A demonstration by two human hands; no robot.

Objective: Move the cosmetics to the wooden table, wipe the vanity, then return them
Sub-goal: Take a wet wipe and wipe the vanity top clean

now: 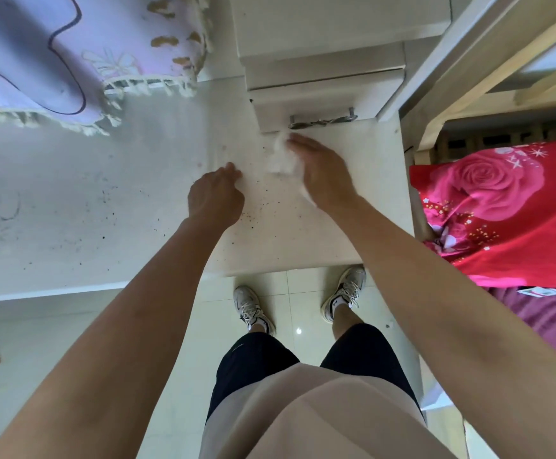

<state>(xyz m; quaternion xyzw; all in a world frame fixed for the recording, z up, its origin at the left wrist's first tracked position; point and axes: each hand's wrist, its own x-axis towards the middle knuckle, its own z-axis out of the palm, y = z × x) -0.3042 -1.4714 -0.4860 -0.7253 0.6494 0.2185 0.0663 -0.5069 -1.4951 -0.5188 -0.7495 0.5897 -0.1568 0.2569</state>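
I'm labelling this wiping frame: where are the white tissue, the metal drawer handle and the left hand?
white crumpled tissue [281, 160], head view, on its bunched middle beside the right palm.
metal drawer handle [323, 120], head view, on the middle of its bar.
left hand [215, 195], head view, on the back of the hand.

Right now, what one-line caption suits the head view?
Right hand wipes the speck-dusted white vanity with a white tissue; left hand rests beside it.

1. I see bare forearms with no sleeves reaching the hands.
2. A loose pale beige top [319, 415] hangs over black knee-length shorts [253, 362].
3. White lace-up sneakers [248, 306] with grey panels, over white socks bearing small black marks.
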